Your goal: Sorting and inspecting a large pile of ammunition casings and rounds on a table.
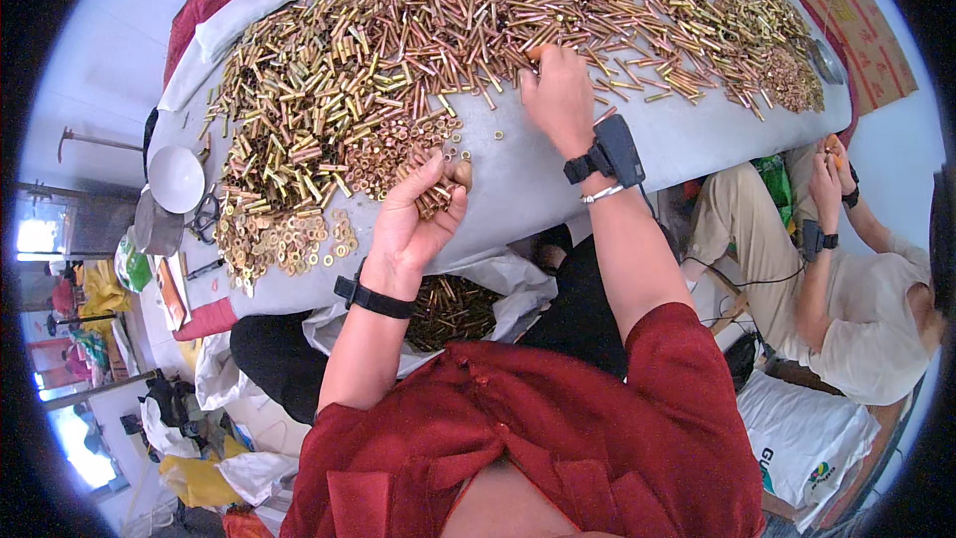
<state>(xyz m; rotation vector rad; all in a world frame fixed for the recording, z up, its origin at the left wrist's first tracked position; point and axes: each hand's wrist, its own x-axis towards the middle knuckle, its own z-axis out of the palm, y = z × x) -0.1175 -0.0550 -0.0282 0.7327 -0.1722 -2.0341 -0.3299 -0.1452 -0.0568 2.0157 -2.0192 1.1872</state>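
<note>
Two hands at work over a long grey surface (538, 179) heaped with small metal parts. Nearest the body, below the surface edge, an open white plastic sack (518, 284) sits between the knees, partly filled with short brass-coloured tube pieces (448, 311).

Left hand (413, 224), black wrist strap, is cupped and closed around a small bundle of short copper-coloured metal tubes (435, 201), held just above the near edge of the surface. Right hand (558, 95), with a black wrist device and a silver bangle, reaches further out; its fingertips press into the edge of the large pile of long thin copper and brass tubes (518, 10). Whether it pinches a piece I cannot tell.

Judgement on handling: the tubes look rigid, smooth and light singly, weighty in a handful. They would likely roll and slip, so gather them side by side in the palm, or pinch one at mid-length.

Left of the held bundle lies a spread of flat brass washers (289, 239), with a mound of short stubby brass tubes (299, 110) beyond. At the far left end stands a white bowl (175, 177), contents not visible.

To the right, a second person in pale clothing (856, 299) sits with both hands raised.
</note>
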